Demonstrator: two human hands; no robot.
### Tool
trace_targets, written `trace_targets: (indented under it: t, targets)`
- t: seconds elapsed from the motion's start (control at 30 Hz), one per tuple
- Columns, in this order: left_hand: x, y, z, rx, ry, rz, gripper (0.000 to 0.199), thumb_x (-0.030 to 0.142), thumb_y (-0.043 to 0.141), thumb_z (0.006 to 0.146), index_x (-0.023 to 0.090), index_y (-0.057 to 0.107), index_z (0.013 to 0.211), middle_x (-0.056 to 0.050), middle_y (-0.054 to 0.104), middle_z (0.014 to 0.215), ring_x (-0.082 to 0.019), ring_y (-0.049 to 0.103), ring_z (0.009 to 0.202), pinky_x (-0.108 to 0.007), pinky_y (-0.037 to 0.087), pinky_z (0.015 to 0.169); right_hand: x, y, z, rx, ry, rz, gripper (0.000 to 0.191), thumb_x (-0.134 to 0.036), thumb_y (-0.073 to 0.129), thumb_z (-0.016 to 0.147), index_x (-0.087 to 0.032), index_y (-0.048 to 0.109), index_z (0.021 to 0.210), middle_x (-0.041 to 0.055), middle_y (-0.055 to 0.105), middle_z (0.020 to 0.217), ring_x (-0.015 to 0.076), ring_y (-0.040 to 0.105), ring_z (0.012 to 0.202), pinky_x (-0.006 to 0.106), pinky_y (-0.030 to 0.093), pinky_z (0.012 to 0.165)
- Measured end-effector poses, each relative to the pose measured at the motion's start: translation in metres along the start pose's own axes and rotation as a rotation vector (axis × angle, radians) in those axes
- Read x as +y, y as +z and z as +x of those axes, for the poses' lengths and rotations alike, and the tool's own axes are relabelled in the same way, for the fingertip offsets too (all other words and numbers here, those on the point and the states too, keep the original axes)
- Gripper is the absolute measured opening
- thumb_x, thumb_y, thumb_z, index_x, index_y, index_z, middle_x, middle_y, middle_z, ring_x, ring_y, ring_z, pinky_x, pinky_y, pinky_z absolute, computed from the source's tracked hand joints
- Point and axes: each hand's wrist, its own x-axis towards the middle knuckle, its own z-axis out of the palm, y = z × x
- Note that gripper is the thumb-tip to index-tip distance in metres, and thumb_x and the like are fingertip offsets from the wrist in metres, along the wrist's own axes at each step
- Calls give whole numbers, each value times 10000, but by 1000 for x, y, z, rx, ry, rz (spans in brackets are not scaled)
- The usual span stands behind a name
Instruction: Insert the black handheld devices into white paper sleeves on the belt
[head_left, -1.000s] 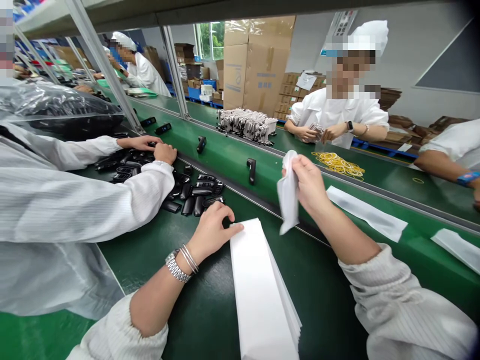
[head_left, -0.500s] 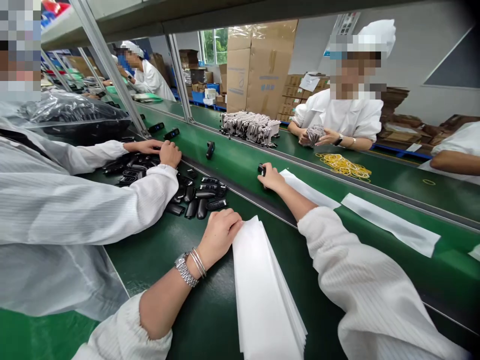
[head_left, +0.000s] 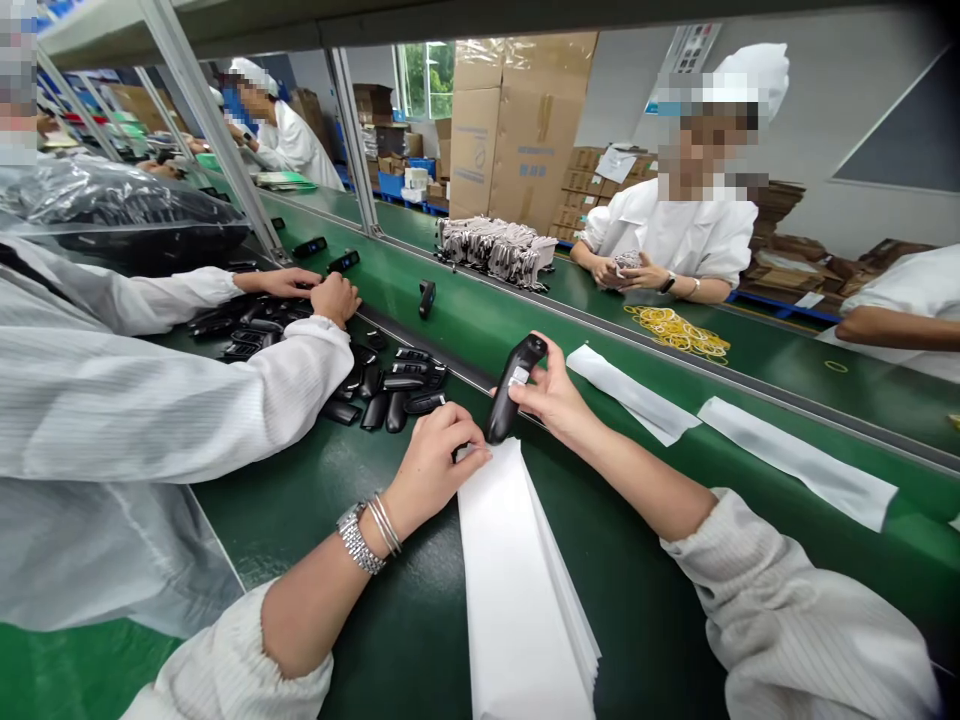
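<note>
Between the thumb and fingers of my right hand point(head_left: 559, 400) is a black handheld device point(head_left: 511, 392), tilted, with a small white label facing up. Its lower end hangs just over the top end of a stack of long white sleeves point(head_left: 517, 580). My left hand point(head_left: 442, 455) pinches the top edge of that stack, thumb and fingers together. A pile of black device parts point(head_left: 397, 385) lies on the green table beyond my left hand. Two white sleeves, one nearer point(head_left: 634, 393) and one farther right point(head_left: 799, 462), lie flat on the green belt.
At the left, a co-worker's hands point(head_left: 334, 297) are at the black pile. Single devices point(head_left: 426, 298) stand or lie on the belt. Across it are bundled cables point(head_left: 495, 250), yellow rubber bands point(head_left: 679, 332) and a seated person point(head_left: 682, 230). Metal posts point(head_left: 356, 150) rise at the left.
My right hand has lifted the black device off the belt and brought it toward the stack, turning it so its label shows. My left hand stays at the stack's top edge. The white sleeves have shifted slightly right.
</note>
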Motion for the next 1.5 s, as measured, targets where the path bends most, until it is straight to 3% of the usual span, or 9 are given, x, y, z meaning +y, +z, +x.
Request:
trace_targets:
  t: [0.13,0.27,0.63,0.7,0.83,1.03,1.23,1.4,1.5]
  targets:
    - [7,-1,-1,30,43,-147,83,211,617,890,194,619,809,-35,515,955,-183,540,980,-346,440,926,10,8,-10,-75,-30,-55,841,-354,831,678,-392,305,1334,11,547,1150,186,689,867,374,587,758]
    - [8,-3,-2,163,56,-224,75,215,603,903,192,613,833,-39,481,989,-177,516,991,-332,442,927,14,21,-22,-209,-17,-240,434,-536,643,851,-256,568,1173,66,578,1211,211,615,1054,344,530,851]
    - [5,-1,1,314,-53,-332,132,210,603,884,182,583,756,-35,502,934,-183,525,959,-332,438,895,8,30,-38,-699,297,-41,360,-491,703,830,-150,672,940,56,703,870,203,677,873,354,516,838]
    - [2,-1,2,323,-74,-364,152,215,602,884,180,576,739,-36,512,926,-181,532,953,-328,437,894,-1,31,-38,-583,253,-6,364,-519,648,865,-157,651,902,59,706,800,203,683,803,360,525,805]
    - [-1,-2,3,341,-108,-374,181,230,581,898,179,562,725,-35,530,917,-168,535,905,-305,442,827,-28,6,-18,-60,-94,-164,318,-532,564,912,-214,573,886,-5,638,690,167,621,671,335,507,749]
    - [-6,1,1,239,-114,-325,125,203,560,908,183,589,788,-30,549,908,-157,532,866,-292,446,784,-44,-83,32,451,-544,-1069,313,-442,426,973,-225,525,770,17,544,741,203,545,777,354,461,786]
    - [-8,7,1,185,-132,-300,118,215,552,918,188,591,809,-27,546,902,-152,526,834,-291,448,763,2,-93,38,310,-537,-1376,280,-226,484,900,-204,600,1154,127,560,1180,275,538,1098,411,434,951]
    - [-7,9,3,147,-128,-275,113,215,554,914,190,593,810,-26,544,897,-155,525,832,-293,447,757,30,-61,23,-59,-325,-1278,194,-227,454,939,-238,632,1016,48,614,1039,177,608,840,304,465,758]
    - [-6,9,2,121,-129,-261,107,212,555,910,190,598,815,-25,549,893,-155,523,825,-290,444,745,34,-54,19,-125,-274,-1256,164,-207,476,927,-231,634,965,26,626,988,150,601,793,277,440,727]
